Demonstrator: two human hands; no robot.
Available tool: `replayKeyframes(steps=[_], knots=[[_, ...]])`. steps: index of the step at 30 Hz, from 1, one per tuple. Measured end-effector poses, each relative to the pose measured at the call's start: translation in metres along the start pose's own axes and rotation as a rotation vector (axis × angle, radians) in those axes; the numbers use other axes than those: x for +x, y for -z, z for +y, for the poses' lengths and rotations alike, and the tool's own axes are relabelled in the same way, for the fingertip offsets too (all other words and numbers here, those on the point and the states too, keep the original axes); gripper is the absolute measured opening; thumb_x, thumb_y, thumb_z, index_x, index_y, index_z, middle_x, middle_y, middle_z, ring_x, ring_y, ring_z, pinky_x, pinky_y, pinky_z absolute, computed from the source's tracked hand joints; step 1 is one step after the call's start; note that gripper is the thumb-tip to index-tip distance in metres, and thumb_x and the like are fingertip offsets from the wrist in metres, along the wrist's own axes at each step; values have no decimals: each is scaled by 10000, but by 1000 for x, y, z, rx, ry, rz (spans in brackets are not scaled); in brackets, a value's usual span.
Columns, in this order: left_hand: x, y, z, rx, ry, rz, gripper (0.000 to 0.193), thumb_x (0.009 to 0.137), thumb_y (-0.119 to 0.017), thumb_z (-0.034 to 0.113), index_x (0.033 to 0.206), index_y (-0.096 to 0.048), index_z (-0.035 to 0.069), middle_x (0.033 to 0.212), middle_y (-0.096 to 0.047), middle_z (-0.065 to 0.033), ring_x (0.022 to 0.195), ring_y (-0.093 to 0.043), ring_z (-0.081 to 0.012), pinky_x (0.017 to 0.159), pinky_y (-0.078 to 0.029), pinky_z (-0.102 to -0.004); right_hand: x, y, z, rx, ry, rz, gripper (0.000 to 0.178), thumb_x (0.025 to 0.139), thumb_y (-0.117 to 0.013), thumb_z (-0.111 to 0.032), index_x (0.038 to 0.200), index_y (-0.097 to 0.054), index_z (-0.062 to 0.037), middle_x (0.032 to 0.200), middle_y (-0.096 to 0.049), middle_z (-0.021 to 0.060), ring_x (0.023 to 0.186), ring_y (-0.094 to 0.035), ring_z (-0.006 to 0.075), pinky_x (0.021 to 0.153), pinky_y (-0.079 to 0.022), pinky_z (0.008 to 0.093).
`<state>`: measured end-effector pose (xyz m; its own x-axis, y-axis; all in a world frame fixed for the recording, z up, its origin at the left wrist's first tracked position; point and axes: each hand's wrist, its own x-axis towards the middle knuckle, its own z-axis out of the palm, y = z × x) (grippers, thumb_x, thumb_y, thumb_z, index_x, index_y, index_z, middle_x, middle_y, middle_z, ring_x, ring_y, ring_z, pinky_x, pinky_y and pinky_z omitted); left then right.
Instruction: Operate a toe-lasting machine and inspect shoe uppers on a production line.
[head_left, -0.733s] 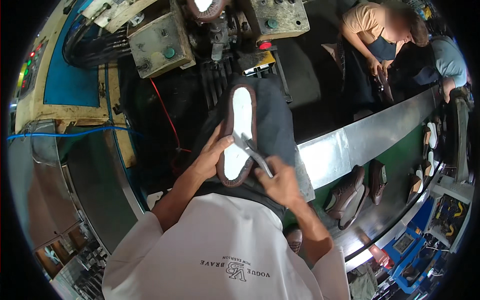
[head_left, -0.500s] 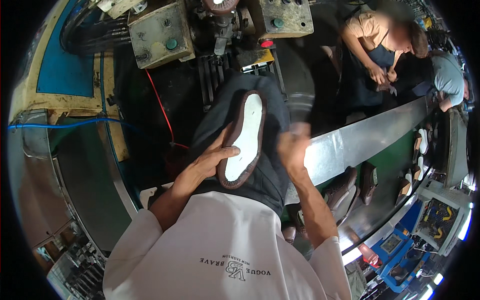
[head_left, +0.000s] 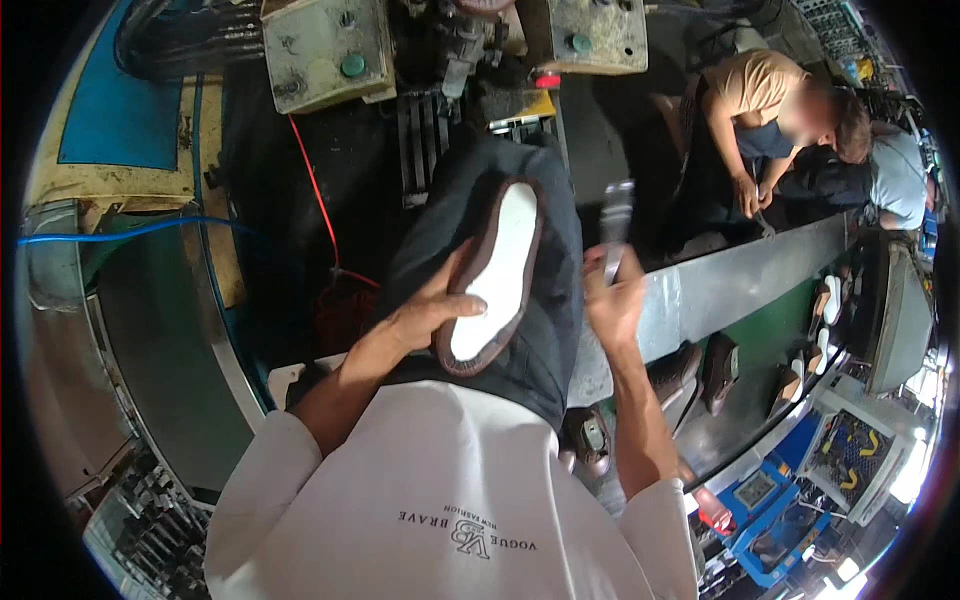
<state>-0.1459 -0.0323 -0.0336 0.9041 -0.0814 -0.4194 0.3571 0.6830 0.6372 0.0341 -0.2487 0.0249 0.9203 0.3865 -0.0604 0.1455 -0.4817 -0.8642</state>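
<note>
A brown shoe (head_left: 533, 232) lies sole up across my lap, its white insole board facing me and the dark upper's edge gathered around it. My left hand (head_left: 428, 318) is closed around the shoe's left side, thumb pressed on the white surface near the heel end. To the right of the shoe, my right hand (head_left: 613, 298) is raised and closed around a metal hand tool (head_left: 618, 215) that points away from me. Motion smears the tool, so its exact kind cannot be made out.
Ahead stands a machine with two grimy control boxes (head_left: 330, 50). A metal-edged conveyor (head_left: 745, 270) with several brown shoes (head_left: 720, 372) runs along my right. Beyond it a co-worker (head_left: 755, 110) bends over handwork. At left are a blue hose (head_left: 120, 235) and a green belt (head_left: 165, 340).
My right hand has shifted slightly right and the metal tool in it now shows more plainly. The shoe and my left hand stay nearly in place. The co-worker's hands have moved.
</note>
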Motion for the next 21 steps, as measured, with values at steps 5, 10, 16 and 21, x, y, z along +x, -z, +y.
replayKeyframes(steps=[5, 10, 16, 21], knots=[[2, -11, 10, -9, 39, 13, 1128, 875, -782, 159, 1768, -102, 49, 1704, -381, -170, 1585, -373, -313, 1316, -301, -447, -30, -32, 38, -701, -73, -417, 272, 898, -764, -211, 985, -626, 6, 880, -735, 308, 854, -744, 518, 809, -606, 578], [1, -4, -2, -29, -15, -9, 1113, 874, -781, 173, 1762, -124, 44, 1700, -386, -178, 1574, -392, -311, 1311, -318, -452, -27, -17, -2, -201, -101, -5, 288, 862, -753, -112, 1081, -619, 19, 882, -727, 313, 838, -731, 529, 763, -590, 583], [-10, -10, 6, -151, -167, 36, 1104, 871, -808, 196, 1750, -157, 43, 1644, -447, -160, 1508, -472, -293, 1275, -383, -442, -18, -4, 11, -533, -27, -397, 348, 873, -750, -118, 1175, -669, 34, 976, -737, 348, 934, -750, 508, 813, -592, 551], [-92, 14, 18, -268, -462, 340, 1053, 890, -801, 161, 1743, -193, 58, 1567, -530, -154, 1458, -527, -292, 1241, -440, -455, -19, 7, 76, -144, -138, -15, 208, 944, -730, -128, 1074, -717, 34, 840, -736, 117, 713, -683, 207, 681, -542, 369]])
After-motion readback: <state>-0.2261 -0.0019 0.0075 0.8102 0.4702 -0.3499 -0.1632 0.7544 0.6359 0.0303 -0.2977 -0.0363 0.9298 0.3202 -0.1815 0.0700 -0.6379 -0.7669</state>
